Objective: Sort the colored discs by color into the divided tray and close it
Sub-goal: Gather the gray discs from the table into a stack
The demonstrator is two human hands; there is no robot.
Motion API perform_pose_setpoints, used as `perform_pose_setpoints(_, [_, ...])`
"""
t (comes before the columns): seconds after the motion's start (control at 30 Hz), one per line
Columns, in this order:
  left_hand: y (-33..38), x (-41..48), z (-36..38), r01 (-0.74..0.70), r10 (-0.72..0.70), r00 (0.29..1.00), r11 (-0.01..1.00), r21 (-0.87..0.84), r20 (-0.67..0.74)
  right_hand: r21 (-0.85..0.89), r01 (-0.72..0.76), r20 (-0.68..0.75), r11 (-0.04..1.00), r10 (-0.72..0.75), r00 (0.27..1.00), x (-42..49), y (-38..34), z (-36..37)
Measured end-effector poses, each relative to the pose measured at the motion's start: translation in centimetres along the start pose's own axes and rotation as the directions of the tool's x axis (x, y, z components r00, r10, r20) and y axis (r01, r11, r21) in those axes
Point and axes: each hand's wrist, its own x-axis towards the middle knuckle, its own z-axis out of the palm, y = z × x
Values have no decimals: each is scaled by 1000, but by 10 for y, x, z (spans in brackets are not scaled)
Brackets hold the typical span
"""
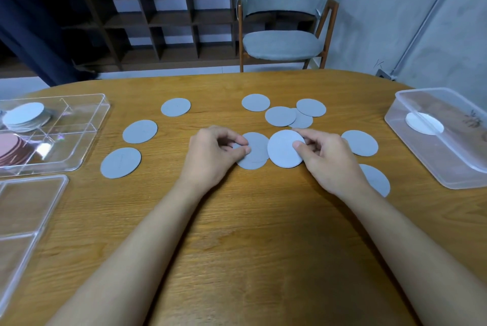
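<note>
A grey upholstered chair [283,35] stands beyond the wooden table [237,233]; dark cubby shelving [168,17] lines the far wall.

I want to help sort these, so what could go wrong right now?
The left hand pinches a grey disc, and the pale disc in the right hand seems to overlap its edge, so one could drag the other. Behind them, three overlapping discs might get lifted together. Another disc lies partly hidden by the right forearm, which could sweep it along the table.
</note>
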Motion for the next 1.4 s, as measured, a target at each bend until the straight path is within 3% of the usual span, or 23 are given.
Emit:
perform_pose_setpoints(0.17, [6,1,-12,134,-131,991,896,-423,36,40,-30,-10,999,30,1000,1,1,-2])
perform_pose_setpoints(0.3, [8,1,-14,162,-94,986,767,-621,141,69,-41,-18,997,42,999,0,-2,-2])
perform_pose_setpoints(0.5, [12,-5,9,50,-18,997,892,-450,77,192,-23,78,981,8,997,-6,-13,4])
perform_pose_setpoints(0.67, [12,-8,16,-19,49,995,946,-324,85,213,19,106,977,-42,994,-8,-17,7])
perform_pose_setpoints(0.83, [18,-13,15,-134,136,991,975,-177,-2,281,31,144,959,-74,987,-9,-16,10])
perform_pose_setpoints(0.97, [18,-16,14,-185,178,982,969,-165,-57,41,136,141,990,-140,980,-14,-20,9])
perform_pose_setpoints(1.1, [18,-20,14,-260,255,966,958,-123,-53,-126,260,84,957,-251,964,-14,-18,7])
perform_pose_setpoints(1.23, [18,-22,12,-290,290,957,953,-83,-11,-99,264,59,959,-260,964,-12,-18,9])
perform_pose_setpoints(1.4, [18,-26,7,-227,226,974,968,-106,-18,-20,209,89,978,-206,974,-14,-24,12])
